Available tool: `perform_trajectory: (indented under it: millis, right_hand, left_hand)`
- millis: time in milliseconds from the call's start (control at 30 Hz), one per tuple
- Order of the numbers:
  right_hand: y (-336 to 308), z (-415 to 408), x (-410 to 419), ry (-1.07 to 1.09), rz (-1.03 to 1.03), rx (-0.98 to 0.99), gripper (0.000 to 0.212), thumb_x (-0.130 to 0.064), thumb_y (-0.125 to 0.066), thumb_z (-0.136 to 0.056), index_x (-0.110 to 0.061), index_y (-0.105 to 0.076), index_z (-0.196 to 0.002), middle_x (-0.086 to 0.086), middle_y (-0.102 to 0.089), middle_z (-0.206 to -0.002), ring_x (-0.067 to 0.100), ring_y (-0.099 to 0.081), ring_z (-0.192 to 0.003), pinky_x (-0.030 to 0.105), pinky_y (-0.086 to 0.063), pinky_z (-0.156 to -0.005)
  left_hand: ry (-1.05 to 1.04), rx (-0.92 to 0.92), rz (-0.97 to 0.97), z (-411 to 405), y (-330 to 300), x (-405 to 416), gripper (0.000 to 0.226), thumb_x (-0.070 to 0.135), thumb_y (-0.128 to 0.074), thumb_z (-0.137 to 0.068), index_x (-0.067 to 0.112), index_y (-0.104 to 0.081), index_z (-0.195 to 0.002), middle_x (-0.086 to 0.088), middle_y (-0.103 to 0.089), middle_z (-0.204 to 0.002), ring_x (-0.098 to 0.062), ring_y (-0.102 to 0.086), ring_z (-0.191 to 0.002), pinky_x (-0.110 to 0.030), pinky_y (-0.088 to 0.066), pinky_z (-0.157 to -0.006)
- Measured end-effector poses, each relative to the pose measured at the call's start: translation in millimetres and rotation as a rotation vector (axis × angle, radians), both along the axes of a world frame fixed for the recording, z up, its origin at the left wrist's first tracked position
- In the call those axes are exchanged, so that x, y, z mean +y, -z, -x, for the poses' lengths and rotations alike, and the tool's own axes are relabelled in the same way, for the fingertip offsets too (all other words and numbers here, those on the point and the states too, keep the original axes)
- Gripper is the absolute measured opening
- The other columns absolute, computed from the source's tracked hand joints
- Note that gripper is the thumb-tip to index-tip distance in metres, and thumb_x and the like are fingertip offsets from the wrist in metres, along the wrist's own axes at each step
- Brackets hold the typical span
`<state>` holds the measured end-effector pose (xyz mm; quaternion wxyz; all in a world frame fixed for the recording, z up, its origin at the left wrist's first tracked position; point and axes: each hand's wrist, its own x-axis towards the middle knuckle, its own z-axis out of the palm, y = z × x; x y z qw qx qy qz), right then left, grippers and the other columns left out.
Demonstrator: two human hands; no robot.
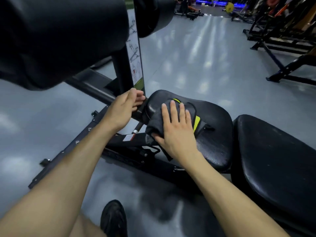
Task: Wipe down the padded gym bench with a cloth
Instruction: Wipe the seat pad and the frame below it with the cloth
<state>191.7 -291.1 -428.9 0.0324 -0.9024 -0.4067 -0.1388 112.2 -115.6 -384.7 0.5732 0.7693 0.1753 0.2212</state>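
The black padded seat (215, 127) of the gym bench sits in the middle of the view, with the longer back pad (277, 159) to its right. A dark grey cloth with yellow-green patches (196, 121) lies bunched on the seat's left half. My right hand (177, 129) presses flat on the cloth, fingers spread, thumb tucked around its near edge. My left hand (124, 110) rests against the black upright post at the seat's left end, fingers curled around the post.
A big black roller pad (59, 36) hangs at upper left above the frame. The upright post carries an instruction sticker (136, 55). Black frame rails (68, 151) run across the grey floor. My dark shoe (113, 219) is at the bottom. Other gym machines (282, 31) stand at far right.
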Motion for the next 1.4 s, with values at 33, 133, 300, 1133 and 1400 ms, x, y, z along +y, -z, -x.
perform_trajectory:
  millis: [33, 133, 300, 1133, 1400]
  right_hand:
    - [1.6, 2.0, -8.2, -0.011, 0.001, -0.006, 0.104, -0.067, -0.058, -0.085, -0.012, -0.014, -0.161, 0.021, -0.012, -0.167, 0.044, -0.010, -0.153, 0.056, -0.017, -0.123]
    - [14.8, 9.9, -69.1, -0.039, 0.029, -0.032, 0.103, -0.064, -0.059, -0.082, -0.018, -0.013, -0.162, 0.013, -0.012, -0.169, 0.037, -0.012, -0.155, 0.051, -0.017, -0.124]
    - [32.6, 15.6, -136.5, 0.030, 0.021, -0.066, 0.091, -0.057, -0.054, -0.085, -0.012, -0.026, -0.159, 0.015, -0.022, -0.166, 0.038, -0.023, -0.152, 0.051, -0.023, -0.121]
    - [25.9, 24.3, -120.8, 0.217, -0.067, 0.117, 0.084, -0.064, -0.026, -0.094, -0.015, -0.016, -0.161, 0.010, -0.010, -0.169, 0.039, -0.007, -0.155, 0.052, -0.017, -0.124]
    - [-17.2, -23.4, 33.3, -0.031, -0.005, 0.161, 0.078, -0.061, -0.027, -0.100, -0.016, -0.012, -0.162, 0.014, -0.007, -0.169, 0.041, -0.001, -0.155, 0.052, -0.007, -0.125]
  left_hand:
    - [0.003, 0.022, -0.016, 2.6, 1.1, 2.9, 0.043, 0.050, -0.026, -0.108, 0.027, -0.060, -0.122, 0.008, -0.068, -0.118, -0.009, -0.063, -0.118, -0.032, -0.048, -0.106]
    - [0.029, 0.175, -0.197, 7.8, 7.5, 9.1, 0.060, 0.076, -0.023, -0.091, 0.038, -0.063, -0.114, 0.012, -0.070, -0.118, -0.008, -0.064, -0.115, -0.043, -0.047, -0.107]
    - [0.065, 0.238, -0.253, 1.1, 3.1, 12.8, 0.067, 0.078, -0.019, -0.086, 0.034, -0.064, -0.111, 0.007, -0.071, -0.115, -0.011, -0.067, -0.108, -0.046, -0.048, -0.105]
    - [0.026, 0.275, -0.492, -7.8, -5.7, -0.3, 0.069, 0.070, -0.015, -0.097, 0.022, -0.064, -0.105, -0.004, -0.073, -0.098, -0.028, -0.067, -0.096, -0.049, -0.052, -0.092]
    - [0.046, 0.144, -0.137, -12.4, -0.9, 19.7, 0.060, 0.066, -0.024, -0.101, 0.029, -0.060, -0.132, 0.003, -0.077, -0.109, -0.007, -0.073, -0.099, -0.039, -0.054, -0.101]
